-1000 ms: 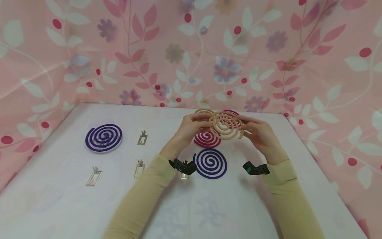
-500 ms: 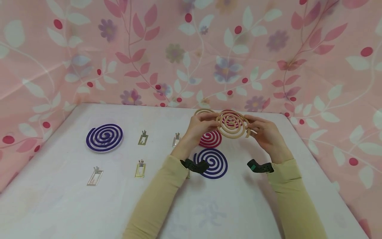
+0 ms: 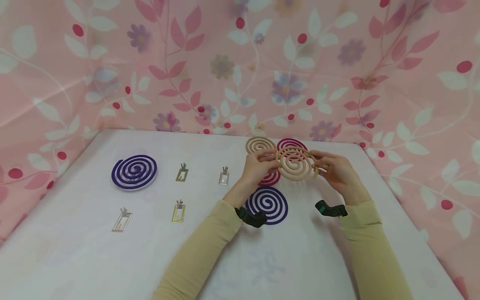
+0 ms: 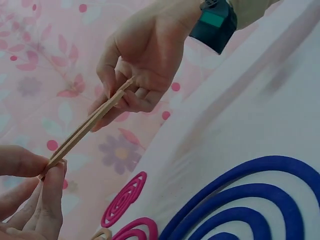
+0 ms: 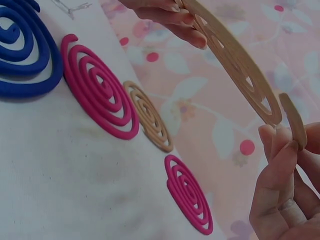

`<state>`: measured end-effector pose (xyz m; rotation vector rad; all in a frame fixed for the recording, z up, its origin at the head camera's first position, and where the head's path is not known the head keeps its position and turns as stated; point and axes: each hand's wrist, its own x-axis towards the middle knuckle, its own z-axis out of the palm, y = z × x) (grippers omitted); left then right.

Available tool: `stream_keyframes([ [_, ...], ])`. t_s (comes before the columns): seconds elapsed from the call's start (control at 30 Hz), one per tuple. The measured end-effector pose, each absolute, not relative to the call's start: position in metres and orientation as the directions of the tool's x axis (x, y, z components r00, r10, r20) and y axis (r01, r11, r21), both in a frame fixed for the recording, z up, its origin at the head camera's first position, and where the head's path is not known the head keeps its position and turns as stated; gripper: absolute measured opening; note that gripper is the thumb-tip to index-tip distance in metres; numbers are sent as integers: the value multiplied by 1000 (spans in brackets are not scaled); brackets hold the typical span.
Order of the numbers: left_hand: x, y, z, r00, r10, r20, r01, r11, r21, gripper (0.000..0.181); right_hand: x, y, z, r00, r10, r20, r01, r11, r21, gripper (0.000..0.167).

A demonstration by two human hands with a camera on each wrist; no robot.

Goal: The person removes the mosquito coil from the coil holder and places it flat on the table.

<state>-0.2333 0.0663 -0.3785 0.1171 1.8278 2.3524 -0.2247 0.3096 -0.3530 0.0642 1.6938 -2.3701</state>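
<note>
Carried between the left hand (image 3: 262,164) and the right hand (image 3: 333,168), the held tan mosquito coil (image 3: 295,166) has shifted slightly lower and to the right in the head view since the earlier frames. That view shows each hand pinching one side of it, thumb against fingers, above the white cloth (image 3: 300,258). Just beyond the left hand lies the second tan coil (image 3: 260,144); the far magenta coil (image 3: 290,143) shows behind and through the held rings, and the near magenta coil (image 3: 271,179) is partly hidden by the left hand. Closer to the person is the near blue coil (image 3: 267,203), partly covered by the left wrist's black band (image 3: 251,216). Well to the left lie the other blue coil (image 3: 134,171) and four small metal stands (image 3: 178,212). Pink floral fabric (image 3: 225,62) hangs behind. From the left wrist, the held coil appears nearly edge-on and tilted, as two narrow strips meeting at the left fingertips, with the right hand gripping its upper end. From the right wrist, the right fingers clasp a short curved end of the coil, which stands slightly off the main rings; the left fingers hold the opposite edge.
</note>
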Motion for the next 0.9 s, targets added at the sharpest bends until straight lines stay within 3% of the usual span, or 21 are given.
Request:
stream_keyframes([
  [0.9,-228,79,-401,-1000,10,28,27,-123,992,34,-231,320,-380,-970,-117,-213,232,-183,-955,29],
])
